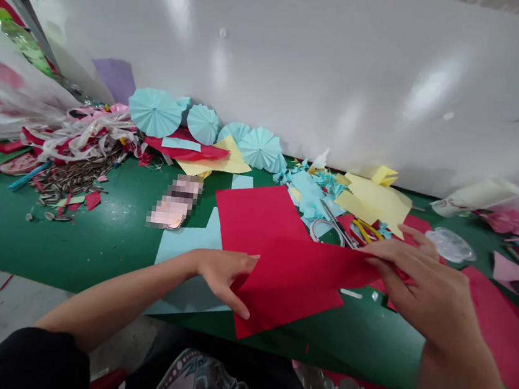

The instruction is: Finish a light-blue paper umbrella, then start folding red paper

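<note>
A sheet of red paper [261, 219] lies in front of me, its right part lifted and bent over toward the near side. My right hand [427, 282] pinches the raised right corner between thumb and fingers. At the left edge of the sheet, my left hand [226, 275] rests with thumb and fingers spread; part of the fingers is hidden at the bent paper. Pale blue paper [183, 248] lies under the red sheet and shows on its left side.
Folded blue paper rosettes [155, 112] line the white wall. Yellow paper [371, 198], blue scraps [309, 194] and scissors [325, 230] lie behind the red sheet. Sunflower seeds [78, 180] are heaped at left near a phone-like blurred object [174, 202]. More red paper [501, 328] lies at right.
</note>
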